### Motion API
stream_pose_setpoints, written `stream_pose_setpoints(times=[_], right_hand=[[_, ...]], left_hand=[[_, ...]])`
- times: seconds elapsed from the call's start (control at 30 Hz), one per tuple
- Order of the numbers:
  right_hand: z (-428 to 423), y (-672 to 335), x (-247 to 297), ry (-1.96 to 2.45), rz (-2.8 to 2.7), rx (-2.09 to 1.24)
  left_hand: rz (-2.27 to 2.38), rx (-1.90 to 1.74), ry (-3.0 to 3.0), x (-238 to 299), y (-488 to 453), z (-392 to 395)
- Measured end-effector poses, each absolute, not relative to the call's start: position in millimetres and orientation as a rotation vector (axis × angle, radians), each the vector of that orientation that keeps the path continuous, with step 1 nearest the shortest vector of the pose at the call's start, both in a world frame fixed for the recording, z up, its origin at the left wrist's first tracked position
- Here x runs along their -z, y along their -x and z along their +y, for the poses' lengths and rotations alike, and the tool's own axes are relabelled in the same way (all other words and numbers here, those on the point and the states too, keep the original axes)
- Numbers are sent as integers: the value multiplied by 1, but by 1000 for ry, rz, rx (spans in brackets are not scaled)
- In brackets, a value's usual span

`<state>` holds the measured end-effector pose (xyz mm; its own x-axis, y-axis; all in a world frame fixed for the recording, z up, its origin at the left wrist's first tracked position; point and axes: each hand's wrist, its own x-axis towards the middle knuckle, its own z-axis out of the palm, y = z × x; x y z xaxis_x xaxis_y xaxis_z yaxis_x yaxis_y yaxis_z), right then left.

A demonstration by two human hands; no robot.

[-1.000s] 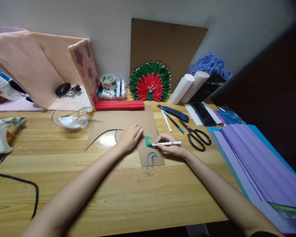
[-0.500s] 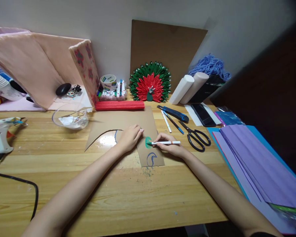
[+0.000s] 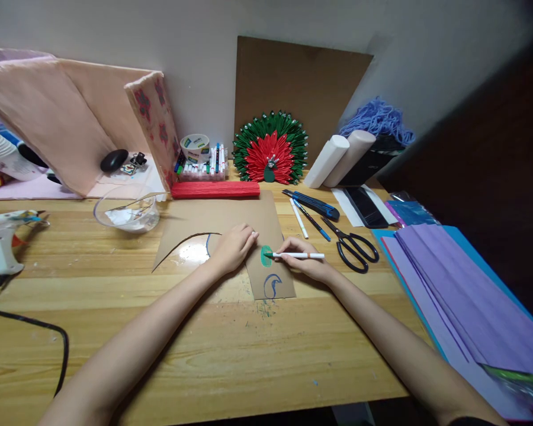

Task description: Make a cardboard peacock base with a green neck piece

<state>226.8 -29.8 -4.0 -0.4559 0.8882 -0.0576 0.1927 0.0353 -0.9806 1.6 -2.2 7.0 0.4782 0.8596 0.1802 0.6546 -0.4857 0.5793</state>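
My right hand (image 3: 302, 255) grips a white-barrelled green marker (image 3: 302, 255) between thumb and fingers. Its green tip touches a green oval patch (image 3: 265, 257) drawn on a brown cardboard sheet (image 3: 222, 210). Below that patch, a dark blue curled outline (image 3: 273, 286) is drawn on the same sheet. My left hand (image 3: 236, 247) lies palm down on the cardboard beside the green patch, pressing on it with loosely bent fingers. A curved cut edge of the sheet runs out to the left of this hand, with a short blue line by it.
Scissors (image 3: 357, 245), a utility knife (image 3: 315, 205) and two pens lie right of the cardboard. Behind stand a red roll (image 3: 215, 189) and a green-and-red peacock craft (image 3: 270, 151). A glue gun (image 3: 2, 242) and plastic bowl (image 3: 127, 219) are left; purple paper (image 3: 466, 296) lies right.
The marker tip has shifted slightly upward within the green oval, and the colour there looks a little fuller. My left hand stays put.
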Motion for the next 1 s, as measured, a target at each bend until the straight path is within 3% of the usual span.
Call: stream_pose_setpoints(times=[1.0], right_hand=[[-30,-225,6,1087,-1680,-1418]], left_hand=[[1255,-633,-2308,-7,-1,-2]])
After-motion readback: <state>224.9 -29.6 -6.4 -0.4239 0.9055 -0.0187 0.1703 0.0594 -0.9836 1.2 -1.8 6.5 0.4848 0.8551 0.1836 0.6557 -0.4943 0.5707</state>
